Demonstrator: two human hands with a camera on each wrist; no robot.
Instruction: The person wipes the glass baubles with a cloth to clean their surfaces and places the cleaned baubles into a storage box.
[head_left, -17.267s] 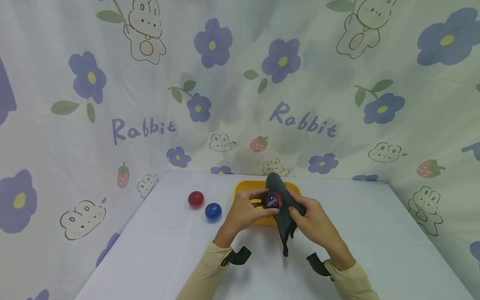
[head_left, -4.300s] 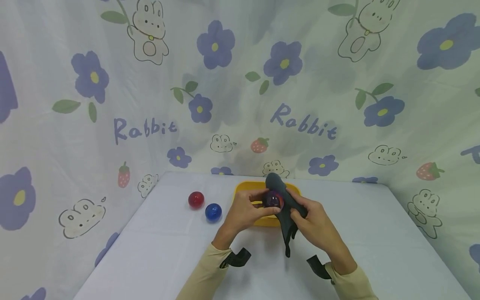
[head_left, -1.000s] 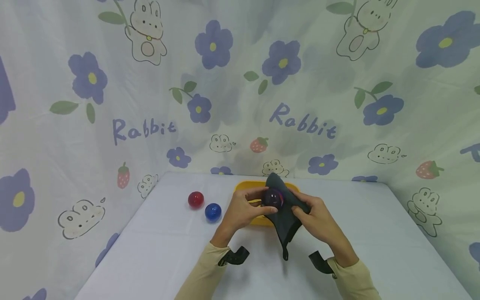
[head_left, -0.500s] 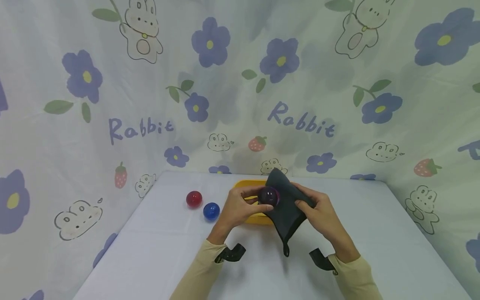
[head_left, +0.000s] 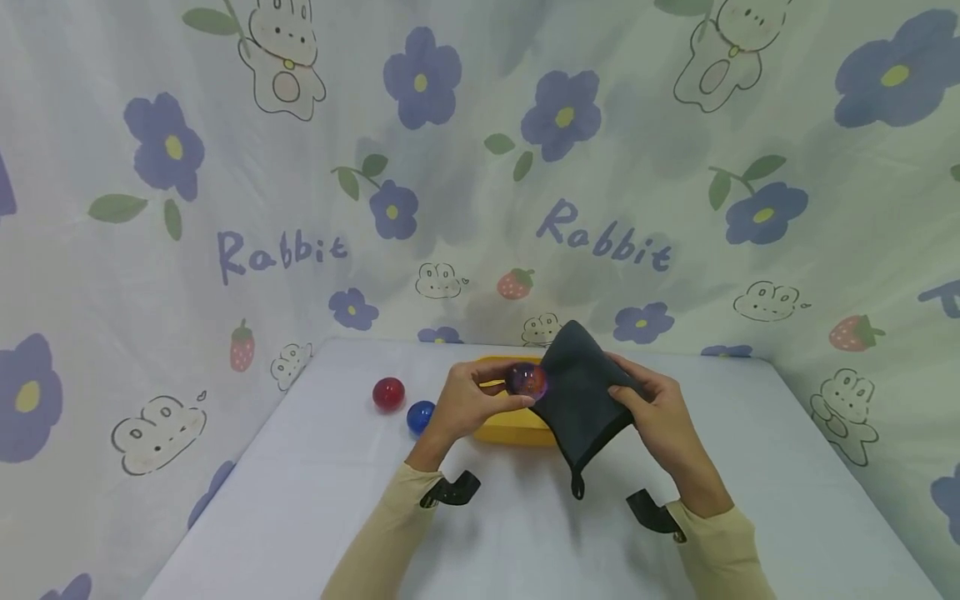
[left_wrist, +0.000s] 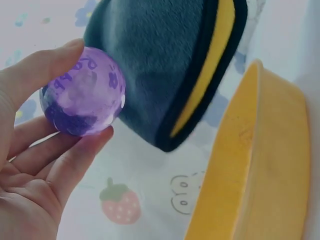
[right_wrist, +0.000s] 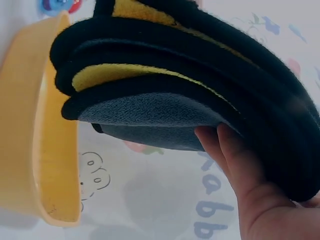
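My left hand [head_left: 465, 404] grips a clear purple ball [head_left: 527, 382] between thumb and fingers, above the yellow tub [head_left: 517, 435]. In the left wrist view, printed marks show on the ball [left_wrist: 90, 95]. A dark grey cloth [head_left: 581, 387] with a loop at its lower corner hangs from my right hand [head_left: 660, 408], which pinches its right side. Seen from the right wrist, the cloth [right_wrist: 150, 107] is folded in layers, with black edging and a yellow face between them. The cloth's left edge is right beside the ball.
On the white table, left of the tub, lie a red ball [head_left: 388, 394] and a blue ball [head_left: 420, 418], the latter partly behind my left hand. A printed curtain [head_left: 480, 183] rises at the back and sides.
My hands have drawn apart: the right one has carried the cloth right and upward, the left one has shifted slightly left with the ball. Earlier, the ball was against the cloth.
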